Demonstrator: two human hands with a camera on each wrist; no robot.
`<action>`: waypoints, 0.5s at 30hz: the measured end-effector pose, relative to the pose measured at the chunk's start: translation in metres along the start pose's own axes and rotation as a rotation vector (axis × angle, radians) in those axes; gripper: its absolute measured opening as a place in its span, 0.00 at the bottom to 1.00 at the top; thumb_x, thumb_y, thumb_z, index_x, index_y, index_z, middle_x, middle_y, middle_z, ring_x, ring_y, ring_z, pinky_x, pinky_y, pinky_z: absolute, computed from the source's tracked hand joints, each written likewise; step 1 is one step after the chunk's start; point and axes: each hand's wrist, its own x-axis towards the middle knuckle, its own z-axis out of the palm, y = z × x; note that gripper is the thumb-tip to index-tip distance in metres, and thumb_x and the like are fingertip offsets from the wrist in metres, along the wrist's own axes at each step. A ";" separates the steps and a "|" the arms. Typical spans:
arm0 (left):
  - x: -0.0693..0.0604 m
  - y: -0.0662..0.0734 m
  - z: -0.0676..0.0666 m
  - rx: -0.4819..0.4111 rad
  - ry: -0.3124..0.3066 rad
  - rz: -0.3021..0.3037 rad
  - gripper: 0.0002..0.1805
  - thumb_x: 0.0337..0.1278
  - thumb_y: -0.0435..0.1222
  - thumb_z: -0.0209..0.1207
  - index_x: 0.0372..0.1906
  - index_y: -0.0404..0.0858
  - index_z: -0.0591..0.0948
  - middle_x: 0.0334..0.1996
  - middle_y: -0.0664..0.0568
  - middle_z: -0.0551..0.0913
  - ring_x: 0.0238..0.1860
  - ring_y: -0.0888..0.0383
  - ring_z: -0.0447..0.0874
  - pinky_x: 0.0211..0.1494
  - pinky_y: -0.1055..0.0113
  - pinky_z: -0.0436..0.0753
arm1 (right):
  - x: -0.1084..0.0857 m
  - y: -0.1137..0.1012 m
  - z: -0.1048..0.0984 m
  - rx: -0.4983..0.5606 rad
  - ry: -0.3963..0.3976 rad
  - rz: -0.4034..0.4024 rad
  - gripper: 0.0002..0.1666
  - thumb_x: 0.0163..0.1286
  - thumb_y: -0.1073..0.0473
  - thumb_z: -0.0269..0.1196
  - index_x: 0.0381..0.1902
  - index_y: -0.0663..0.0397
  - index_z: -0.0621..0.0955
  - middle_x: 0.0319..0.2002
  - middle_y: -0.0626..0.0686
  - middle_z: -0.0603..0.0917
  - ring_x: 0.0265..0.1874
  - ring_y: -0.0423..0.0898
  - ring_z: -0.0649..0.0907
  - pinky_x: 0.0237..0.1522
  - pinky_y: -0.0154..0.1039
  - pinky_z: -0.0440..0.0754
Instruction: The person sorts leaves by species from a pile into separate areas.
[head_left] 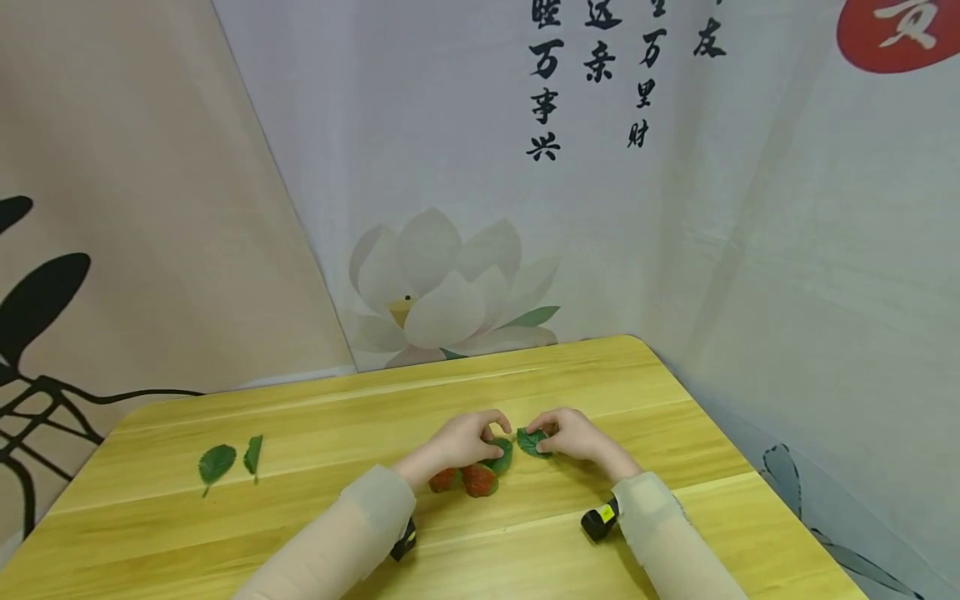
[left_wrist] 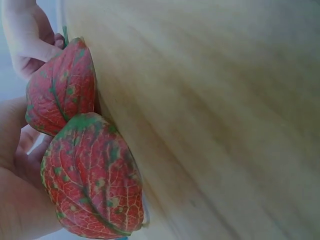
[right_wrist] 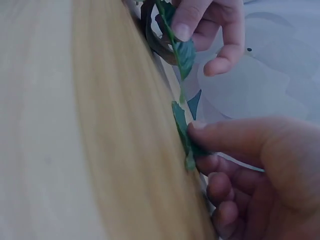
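Near the middle of the table (head_left: 360,500), my left hand (head_left: 465,439) pinches a green leaf (head_left: 501,457) between thumb and fingers. Just below that hand are two red leaves mottled with green, one (left_wrist: 62,87) farther off and one (left_wrist: 95,180) closer in the left wrist view. Their veins stand out clearly. A second green leaf (head_left: 531,443) is pinched by my right hand (head_left: 573,435), a short way to the right. In the right wrist view, thumb and forefinger grip this leaf (right_wrist: 181,127) by its side, and the two green leaves nearly meet.
Two more green leaves lie at the table's left, a broad one (head_left: 217,463) and a narrow one (head_left: 253,455). A printed cloth (head_left: 465,167) with a lotus and writing hangs behind the table. Dark wrist cameras (head_left: 598,523) sit at the sleeves.
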 end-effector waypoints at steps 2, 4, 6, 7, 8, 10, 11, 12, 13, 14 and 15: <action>0.001 -0.001 0.001 -0.029 0.004 0.014 0.12 0.59 0.34 0.65 0.47 0.47 0.81 0.27 0.58 0.78 0.25 0.61 0.75 0.29 0.66 0.75 | 0.000 0.001 0.000 0.004 0.011 0.009 0.15 0.59 0.65 0.69 0.45 0.50 0.87 0.37 0.46 0.82 0.34 0.44 0.75 0.38 0.42 0.75; 0.001 -0.002 0.001 -0.056 0.007 0.029 0.11 0.59 0.33 0.64 0.46 0.47 0.82 0.25 0.57 0.78 0.23 0.61 0.74 0.26 0.67 0.74 | 0.001 0.002 0.001 0.011 0.019 0.010 0.14 0.59 0.65 0.70 0.44 0.52 0.87 0.33 0.46 0.81 0.31 0.44 0.74 0.34 0.40 0.74; 0.002 -0.002 0.001 -0.076 0.012 0.037 0.10 0.60 0.33 0.64 0.45 0.47 0.83 0.25 0.57 0.78 0.23 0.61 0.74 0.25 0.68 0.73 | 0.001 0.002 0.001 0.017 0.021 0.004 0.14 0.58 0.66 0.69 0.44 0.53 0.87 0.31 0.46 0.80 0.30 0.44 0.74 0.32 0.39 0.74; 0.002 -0.003 0.001 -0.081 0.019 0.042 0.09 0.60 0.33 0.64 0.45 0.47 0.84 0.25 0.57 0.78 0.23 0.61 0.74 0.26 0.68 0.73 | 0.001 0.002 0.001 0.021 0.019 0.002 0.14 0.59 0.66 0.69 0.44 0.53 0.87 0.31 0.46 0.79 0.29 0.44 0.74 0.32 0.39 0.73; 0.002 -0.003 0.000 -0.088 0.026 0.047 0.09 0.60 0.34 0.64 0.45 0.46 0.84 0.26 0.57 0.78 0.24 0.61 0.74 0.27 0.67 0.73 | 0.001 0.001 0.001 0.021 0.019 0.000 0.14 0.59 0.65 0.69 0.44 0.53 0.87 0.30 0.46 0.79 0.29 0.44 0.74 0.31 0.39 0.73; 0.002 -0.002 -0.001 -0.102 0.046 0.051 0.09 0.60 0.34 0.64 0.45 0.46 0.85 0.28 0.56 0.78 0.27 0.60 0.74 0.28 0.66 0.74 | 0.001 0.001 0.000 0.025 0.022 -0.003 0.14 0.58 0.65 0.69 0.44 0.53 0.87 0.29 0.46 0.79 0.29 0.44 0.73 0.31 0.39 0.73; 0.002 -0.003 -0.002 -0.108 0.060 0.051 0.09 0.60 0.35 0.64 0.45 0.46 0.85 0.30 0.56 0.78 0.28 0.60 0.74 0.29 0.66 0.75 | 0.000 0.001 0.000 0.029 0.024 -0.003 0.14 0.58 0.65 0.69 0.44 0.53 0.87 0.29 0.47 0.79 0.28 0.44 0.73 0.30 0.38 0.73; 0.002 -0.002 -0.003 -0.117 0.074 0.047 0.09 0.60 0.35 0.64 0.45 0.46 0.85 0.31 0.56 0.78 0.30 0.60 0.74 0.30 0.66 0.75 | 0.001 0.000 0.000 0.033 0.022 -0.003 0.14 0.58 0.65 0.69 0.44 0.53 0.87 0.29 0.47 0.78 0.28 0.44 0.73 0.30 0.38 0.72; 0.002 -0.002 -0.004 -0.128 0.090 0.045 0.09 0.61 0.35 0.64 0.46 0.46 0.85 0.33 0.55 0.78 0.31 0.59 0.74 0.30 0.65 0.75 | 0.000 0.000 0.000 0.035 0.023 -0.003 0.14 0.58 0.65 0.69 0.44 0.54 0.87 0.28 0.47 0.78 0.28 0.44 0.73 0.30 0.38 0.72; 0.002 -0.001 -0.006 -0.142 0.104 0.040 0.09 0.61 0.36 0.63 0.46 0.46 0.84 0.34 0.55 0.79 0.32 0.59 0.74 0.31 0.65 0.75 | 0.000 0.000 -0.001 0.035 0.023 -0.002 0.14 0.59 0.65 0.69 0.44 0.53 0.87 0.28 0.47 0.78 0.28 0.44 0.73 0.30 0.39 0.72; 0.002 -0.001 -0.007 -0.157 0.120 0.039 0.09 0.62 0.36 0.63 0.46 0.46 0.84 0.35 0.55 0.79 0.32 0.58 0.74 0.31 0.65 0.75 | 0.000 -0.001 -0.001 0.039 0.023 -0.001 0.14 0.59 0.65 0.69 0.44 0.53 0.87 0.28 0.47 0.78 0.28 0.45 0.73 0.30 0.39 0.72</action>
